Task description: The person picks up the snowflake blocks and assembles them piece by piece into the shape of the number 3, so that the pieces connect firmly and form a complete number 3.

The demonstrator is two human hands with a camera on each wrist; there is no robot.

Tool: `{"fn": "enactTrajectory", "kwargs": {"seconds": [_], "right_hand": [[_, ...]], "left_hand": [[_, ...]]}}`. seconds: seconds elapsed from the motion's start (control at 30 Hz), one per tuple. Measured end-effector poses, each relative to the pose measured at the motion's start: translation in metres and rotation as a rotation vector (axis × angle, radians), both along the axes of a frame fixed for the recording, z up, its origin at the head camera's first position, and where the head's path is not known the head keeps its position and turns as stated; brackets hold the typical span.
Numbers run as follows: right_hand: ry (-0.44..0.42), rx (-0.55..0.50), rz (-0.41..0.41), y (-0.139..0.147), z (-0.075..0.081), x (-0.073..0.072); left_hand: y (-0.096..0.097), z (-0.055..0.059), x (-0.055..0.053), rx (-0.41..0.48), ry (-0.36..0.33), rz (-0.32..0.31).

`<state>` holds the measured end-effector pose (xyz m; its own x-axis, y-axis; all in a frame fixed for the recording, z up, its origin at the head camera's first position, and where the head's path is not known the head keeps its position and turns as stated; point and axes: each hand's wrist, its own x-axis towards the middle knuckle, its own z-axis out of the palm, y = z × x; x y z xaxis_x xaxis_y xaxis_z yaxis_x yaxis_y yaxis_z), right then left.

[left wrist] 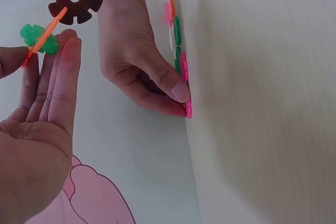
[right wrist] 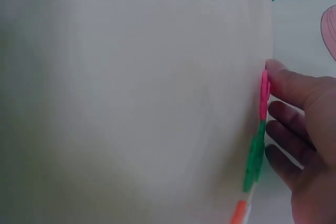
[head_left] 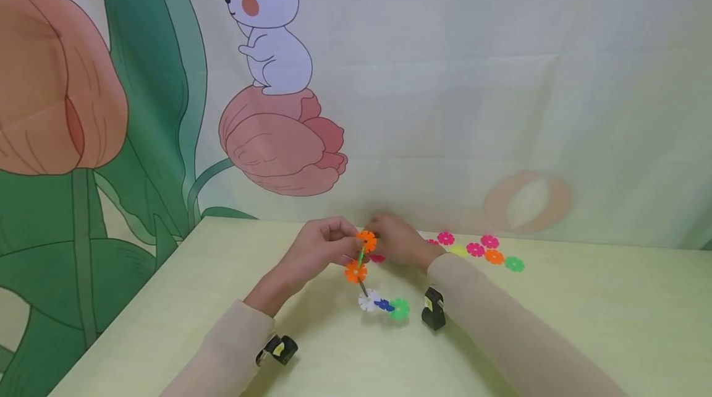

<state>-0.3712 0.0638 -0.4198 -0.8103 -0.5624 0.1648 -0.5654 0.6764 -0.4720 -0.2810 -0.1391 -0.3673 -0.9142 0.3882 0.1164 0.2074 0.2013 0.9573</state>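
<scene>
My left hand (head_left: 325, 243) pinches the top orange snowflake disc (head_left: 367, 241) of a linked chain. Below it hang a green disc edge-on, another orange disc (head_left: 356, 272), a dark disc seen edge-on, a white disc (head_left: 368, 300), a small blue one (head_left: 384, 305) and a light green one (head_left: 398, 309). In the left wrist view the dark disc (left wrist: 62, 13) shows its flat face. My right hand (head_left: 394, 238), blurred in the head view, reaches to the table's back; thumb and forefinger pinch a pink disc (right wrist: 264, 95) at its edge. Green discs (right wrist: 254, 156) lie beside it.
Several loose discs, pink (head_left: 445, 239), orange (head_left: 494, 256), green (head_left: 514, 264) and yellow (head_left: 458, 251), lie on the table (head_left: 584, 323) right of my right hand. A printed curtain (head_left: 423, 88) hangs behind the table's back edge. Black wrist cameras (head_left: 433, 308) sit on both sleeves.
</scene>
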Motion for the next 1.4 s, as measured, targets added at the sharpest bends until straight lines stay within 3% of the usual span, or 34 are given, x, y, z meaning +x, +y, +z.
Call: {"fn": "enactTrajectory", "kwargs": {"seconds": [0.13, 0.33, 0.5, 0.67, 0.9, 1.03, 1.13, 1.4], "right_hand": [[-0.041, -0.001, -0.014, 0.000, 0.003, -0.002], [-0.194, -0.084, -0.027, 0.009, 0.008, 0.000], [-0.184, -0.184, -0.088, 0.015, 0.010, 0.009], [-0.175, -0.366, -0.164, 0.032, 0.018, 0.028], [-0.267, -0.606, -0.219, 0.069, 0.040, 0.067], [-0.257, -0.636, -0.197, 0.084, 0.047, 0.087], [-0.198, -0.619, -0.148, 0.089, 0.051, 0.098], [-0.113, -0.594, -0.027, 0.091, 0.053, 0.111]], "left_hand": [[-0.001, 0.000, -0.001, -0.005, 0.000, 0.001], [-0.001, -0.002, -0.002, -0.011, -0.003, 0.005], [0.001, -0.006, -0.002, -0.004, -0.014, 0.012], [0.006, -0.010, -0.001, -0.004, -0.014, 0.014], [0.014, -0.011, 0.003, -0.024, 0.010, 0.016], [0.018, -0.012, 0.005, -0.001, 0.011, -0.011], [0.021, -0.010, 0.007, 0.008, 0.016, -0.022], [0.025, -0.008, 0.011, 0.058, 0.020, -0.075]]}}
